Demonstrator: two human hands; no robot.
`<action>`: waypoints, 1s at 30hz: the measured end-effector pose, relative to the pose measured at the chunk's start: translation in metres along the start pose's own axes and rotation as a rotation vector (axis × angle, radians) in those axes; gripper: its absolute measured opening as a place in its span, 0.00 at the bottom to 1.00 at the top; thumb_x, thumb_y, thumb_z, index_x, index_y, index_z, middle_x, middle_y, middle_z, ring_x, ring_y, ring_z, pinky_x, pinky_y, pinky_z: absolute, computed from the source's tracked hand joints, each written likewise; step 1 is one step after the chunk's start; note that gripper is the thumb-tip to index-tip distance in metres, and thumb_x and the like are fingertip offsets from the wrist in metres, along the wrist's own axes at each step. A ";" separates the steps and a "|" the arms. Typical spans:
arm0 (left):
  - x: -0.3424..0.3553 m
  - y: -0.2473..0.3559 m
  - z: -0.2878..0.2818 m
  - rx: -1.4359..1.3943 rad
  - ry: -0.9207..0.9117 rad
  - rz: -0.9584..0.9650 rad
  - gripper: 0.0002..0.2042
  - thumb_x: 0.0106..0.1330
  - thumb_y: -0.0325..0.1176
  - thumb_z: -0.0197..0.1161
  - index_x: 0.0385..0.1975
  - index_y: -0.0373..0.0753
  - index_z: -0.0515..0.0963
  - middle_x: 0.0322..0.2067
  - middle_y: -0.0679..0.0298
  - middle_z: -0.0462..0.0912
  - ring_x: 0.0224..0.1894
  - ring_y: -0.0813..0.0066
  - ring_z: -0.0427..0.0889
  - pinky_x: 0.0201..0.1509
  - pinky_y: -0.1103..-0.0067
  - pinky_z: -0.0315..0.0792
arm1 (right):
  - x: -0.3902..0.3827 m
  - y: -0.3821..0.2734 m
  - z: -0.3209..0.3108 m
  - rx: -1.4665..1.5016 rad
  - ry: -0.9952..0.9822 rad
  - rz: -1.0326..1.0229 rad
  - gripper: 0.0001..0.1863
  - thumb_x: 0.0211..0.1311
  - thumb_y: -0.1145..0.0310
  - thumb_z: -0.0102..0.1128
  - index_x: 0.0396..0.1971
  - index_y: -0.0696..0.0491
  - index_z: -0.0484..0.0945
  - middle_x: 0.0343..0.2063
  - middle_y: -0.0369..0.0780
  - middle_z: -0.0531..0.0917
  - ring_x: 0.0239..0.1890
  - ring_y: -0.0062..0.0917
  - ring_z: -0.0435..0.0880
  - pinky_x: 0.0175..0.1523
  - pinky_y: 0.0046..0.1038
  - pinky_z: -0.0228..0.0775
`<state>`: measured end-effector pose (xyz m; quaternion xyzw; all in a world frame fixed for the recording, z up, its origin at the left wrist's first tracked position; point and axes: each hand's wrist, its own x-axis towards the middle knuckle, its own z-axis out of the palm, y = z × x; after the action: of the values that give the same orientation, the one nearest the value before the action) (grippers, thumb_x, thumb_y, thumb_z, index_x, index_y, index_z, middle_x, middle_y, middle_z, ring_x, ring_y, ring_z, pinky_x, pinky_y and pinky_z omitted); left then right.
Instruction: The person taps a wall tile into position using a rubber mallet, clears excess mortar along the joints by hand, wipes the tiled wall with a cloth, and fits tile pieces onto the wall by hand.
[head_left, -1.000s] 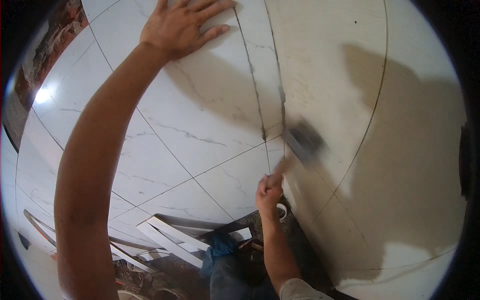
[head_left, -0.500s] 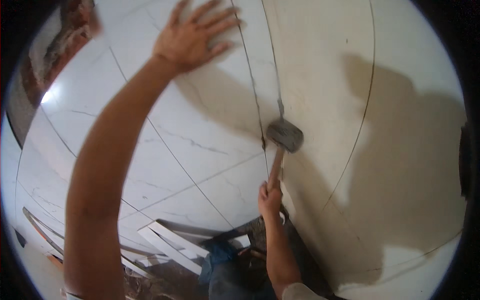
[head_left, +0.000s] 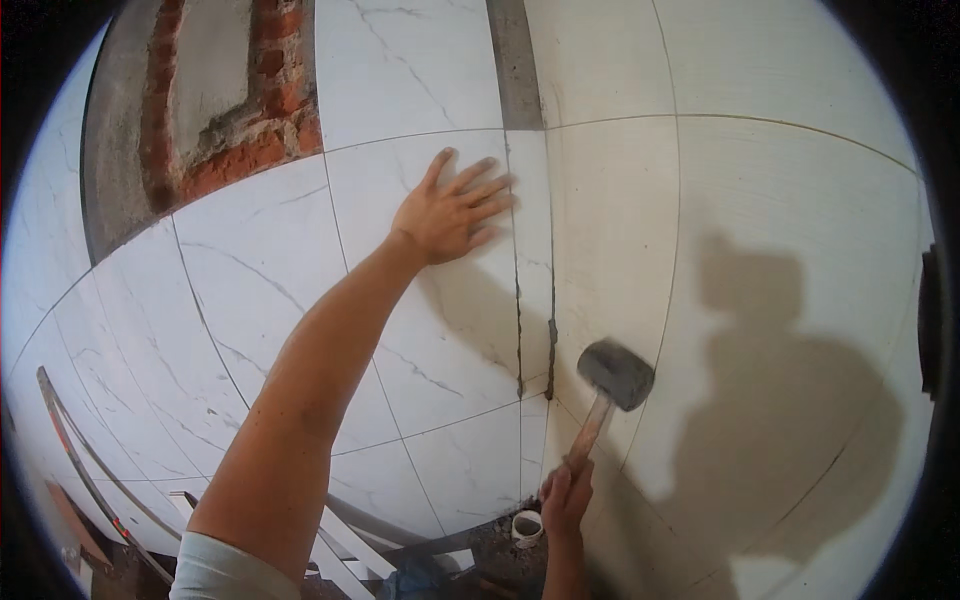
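Note:
My left hand (head_left: 452,210) rests spread on a white marble-patterned tile (head_left: 400,170), just left of a narrow tile strip (head_left: 532,230) edged with dark, rough mortar along its joints. My right hand (head_left: 567,495) grips the wooden handle (head_left: 590,430) of a rubber mallet, whose dark head (head_left: 615,373) is right of the strip, in front of the beige tiled wall (head_left: 610,200). Whether the head touches the wall I cannot tell.
Bare brick and cement (head_left: 215,100) show at upper left, and a grey untiled strip (head_left: 515,65) tops the corner. At the bottom are a white cup-like container (head_left: 527,528), pale offcuts (head_left: 340,545) and long metal straightedges (head_left: 90,470). My shadow falls on the right wall.
The view has tilted upward, showing more brick and upper wall. The mallet head has moved from the corner joint slightly rightward. My left hand stays spread on the white tiles.

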<state>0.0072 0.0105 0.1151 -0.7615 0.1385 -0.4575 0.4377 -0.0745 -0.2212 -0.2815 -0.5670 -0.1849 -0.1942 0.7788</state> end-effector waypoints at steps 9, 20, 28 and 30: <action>0.003 0.002 -0.004 -0.002 -0.019 0.001 0.25 0.77 0.62 0.35 0.71 0.69 0.62 0.74 0.86 0.56 0.77 0.80 0.50 0.81 0.54 0.35 | 0.113 0.017 0.070 -0.474 -0.002 -0.282 0.14 0.74 0.63 0.53 0.42 0.60 0.65 0.18 0.43 0.77 0.17 0.29 0.79 0.23 0.32 0.70; 0.005 0.008 0.001 -0.034 0.055 0.008 0.25 0.76 0.63 0.37 0.69 0.69 0.64 0.73 0.86 0.59 0.77 0.80 0.51 0.81 0.54 0.38 | 0.126 -0.020 0.078 -0.384 0.073 -0.287 0.14 0.73 0.65 0.55 0.39 0.62 0.68 0.20 0.51 0.79 0.21 0.45 0.83 0.27 0.39 0.72; 0.001 0.003 0.000 -0.013 0.022 -0.006 0.25 0.76 0.63 0.37 0.69 0.70 0.64 0.74 0.86 0.58 0.77 0.81 0.50 0.81 0.53 0.38 | 0.135 -0.042 0.085 -0.367 0.141 -0.275 0.15 0.73 0.64 0.54 0.41 0.63 0.69 0.22 0.53 0.79 0.24 0.47 0.81 0.32 0.41 0.73; 0.004 0.000 -0.002 -0.001 0.016 -0.003 0.24 0.76 0.62 0.37 0.68 0.69 0.65 0.74 0.86 0.58 0.77 0.81 0.50 0.81 0.53 0.38 | 0.141 -0.048 0.085 -0.404 0.107 -0.373 0.16 0.73 0.64 0.54 0.43 0.64 0.70 0.25 0.49 0.78 0.25 0.37 0.77 0.32 0.36 0.70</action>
<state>0.0076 0.0075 0.1176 -0.7584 0.1409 -0.4642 0.4354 0.0165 -0.1667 -0.1465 -0.6560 -0.2023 -0.3966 0.6095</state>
